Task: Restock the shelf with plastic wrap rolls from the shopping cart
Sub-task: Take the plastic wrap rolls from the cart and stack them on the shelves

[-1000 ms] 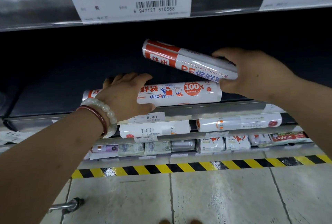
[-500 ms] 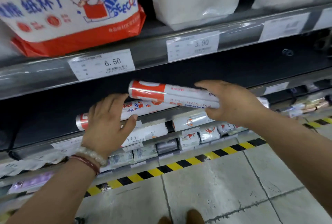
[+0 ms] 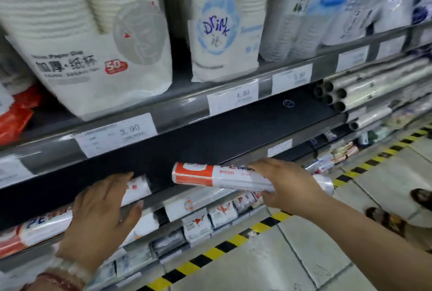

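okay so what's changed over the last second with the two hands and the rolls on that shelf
The right hand has lowered its plastic wrap roll from a tilt to nearly level at the shelf edge, still gripping it. The left hand stays pressed on the roll lying on the shelf. The view has also swung up and right.

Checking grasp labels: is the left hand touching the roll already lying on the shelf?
Touching. The head view shows the left hand laid flat over the shelved roll, fingers straight, covering its middle with no gap. The right hand grips the other roll.
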